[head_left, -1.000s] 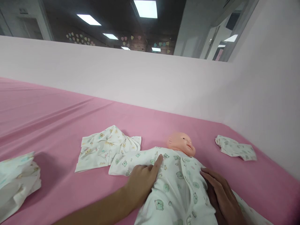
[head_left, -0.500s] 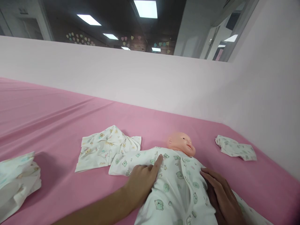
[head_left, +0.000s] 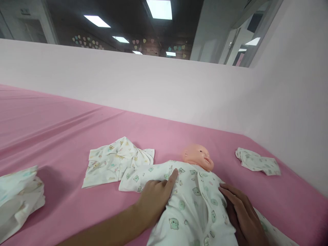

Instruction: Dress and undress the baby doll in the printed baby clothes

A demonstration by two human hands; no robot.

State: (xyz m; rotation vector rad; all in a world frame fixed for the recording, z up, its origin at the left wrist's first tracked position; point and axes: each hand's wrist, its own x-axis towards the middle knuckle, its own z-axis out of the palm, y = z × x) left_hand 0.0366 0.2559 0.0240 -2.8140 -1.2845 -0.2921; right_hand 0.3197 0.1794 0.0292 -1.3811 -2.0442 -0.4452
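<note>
A baby doll [head_left: 196, 155] lies on its back, head turned to the right, dressed in a white long-sleeved garment [head_left: 188, 205] with green bear prints and a snap front. My left hand [head_left: 155, 198] is at the doll's left-side armpit in view, thumb stretched over the chest and the other fingers curled out of sight against the cloth. On the opposite side, my right hand [head_left: 242, 212] rests along the torso and sleeve with its fingers stretched out. The lower part of the doll runs out of the picture.
A folded white printed garment [head_left: 110, 164] lies left of the doll, partly under its sleeve. Another bunched cloth [head_left: 22, 201] is at far left, and a small folded one [head_left: 257, 161] at right. A pink sheet [head_left: 64, 136] meets white walls [head_left: 153, 85] behind and right.
</note>
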